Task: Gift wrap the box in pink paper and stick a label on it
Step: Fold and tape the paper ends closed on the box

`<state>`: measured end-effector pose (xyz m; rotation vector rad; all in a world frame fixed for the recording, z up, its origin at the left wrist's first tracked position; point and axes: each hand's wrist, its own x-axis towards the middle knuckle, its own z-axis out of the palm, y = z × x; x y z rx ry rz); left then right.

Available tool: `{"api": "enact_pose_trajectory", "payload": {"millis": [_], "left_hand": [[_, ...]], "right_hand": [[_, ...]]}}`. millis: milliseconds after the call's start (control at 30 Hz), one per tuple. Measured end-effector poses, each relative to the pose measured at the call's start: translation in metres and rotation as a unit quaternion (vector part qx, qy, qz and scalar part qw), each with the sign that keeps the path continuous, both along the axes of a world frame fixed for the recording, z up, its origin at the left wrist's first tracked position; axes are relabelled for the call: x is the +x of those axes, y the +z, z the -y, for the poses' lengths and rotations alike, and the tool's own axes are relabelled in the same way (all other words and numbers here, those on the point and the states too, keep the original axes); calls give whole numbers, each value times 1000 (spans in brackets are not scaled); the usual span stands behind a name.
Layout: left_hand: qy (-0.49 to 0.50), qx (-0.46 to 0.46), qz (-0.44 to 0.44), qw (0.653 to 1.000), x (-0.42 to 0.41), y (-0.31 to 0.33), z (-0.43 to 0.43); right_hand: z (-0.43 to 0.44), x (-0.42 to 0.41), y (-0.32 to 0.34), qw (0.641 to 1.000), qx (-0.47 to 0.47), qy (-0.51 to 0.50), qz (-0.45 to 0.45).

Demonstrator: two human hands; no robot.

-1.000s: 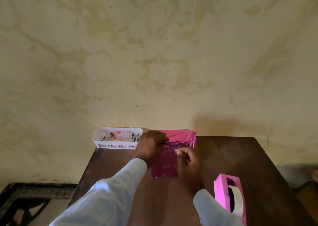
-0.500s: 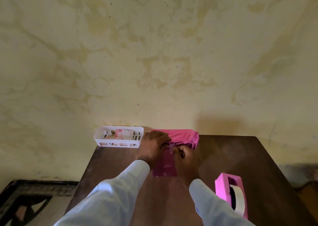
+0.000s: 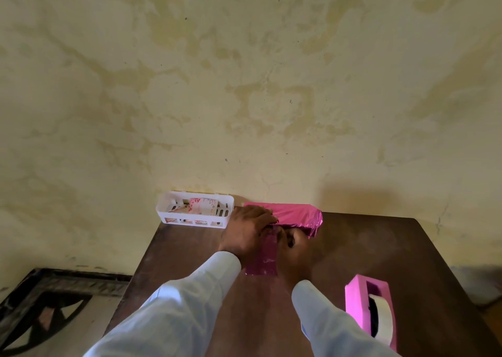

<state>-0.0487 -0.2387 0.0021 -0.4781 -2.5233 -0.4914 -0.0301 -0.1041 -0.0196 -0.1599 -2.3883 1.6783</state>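
Hands close together at front edge of box (image 3: 294, 215), which lies lengthwise at far end of table (image 3: 380, 248), back side right up by wall (image 3: 244, 85). L hand (image 3: 248, 230) palm down over box's left part, fingers laid across top front edge, pressing pink paper (image 3: 262, 260) down. R hand (image 3: 296, 248) just beside it, fingers curled at spot where paper flap meets box. Pinching or only pressing: can't tell, too dark there. Fingertips of both hands near each other, maybe touching.

Top and right end of box covered in shiny pink wrap, crumpled at right front corner. Loose flap of same paper flat on table, running from box toward viewer, between the two wrists. White sleeves (image 3: 176, 302) on both forearms.

Pink tape dispenser (image 3: 355, 302) w/ whitish tape roll (image 3: 384, 318) at near right of table, well apart from box. White slotted plastic basket (image 3: 190, 219) at far left corner by wall, just beside L hand. Floral-print cards (image 3: 202, 206) inside, detail too small to read. Patterned rug (image 3: 40, 307) on floor, lower left.
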Motion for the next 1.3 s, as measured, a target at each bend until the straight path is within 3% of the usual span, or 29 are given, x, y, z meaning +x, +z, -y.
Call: {"api": "enact_pose_trajectory", "payload": {"millis": [633, 1300], "left_hand": [[-8, -15, -14, 1000, 5, -1, -1], [8, -23, -10, 1000, 9, -1, -2]], "right_hand": [[1, 2, -11, 1000, -4, -10, -24], [-4, -3, -23, 992, -110, -6, 61]]}}
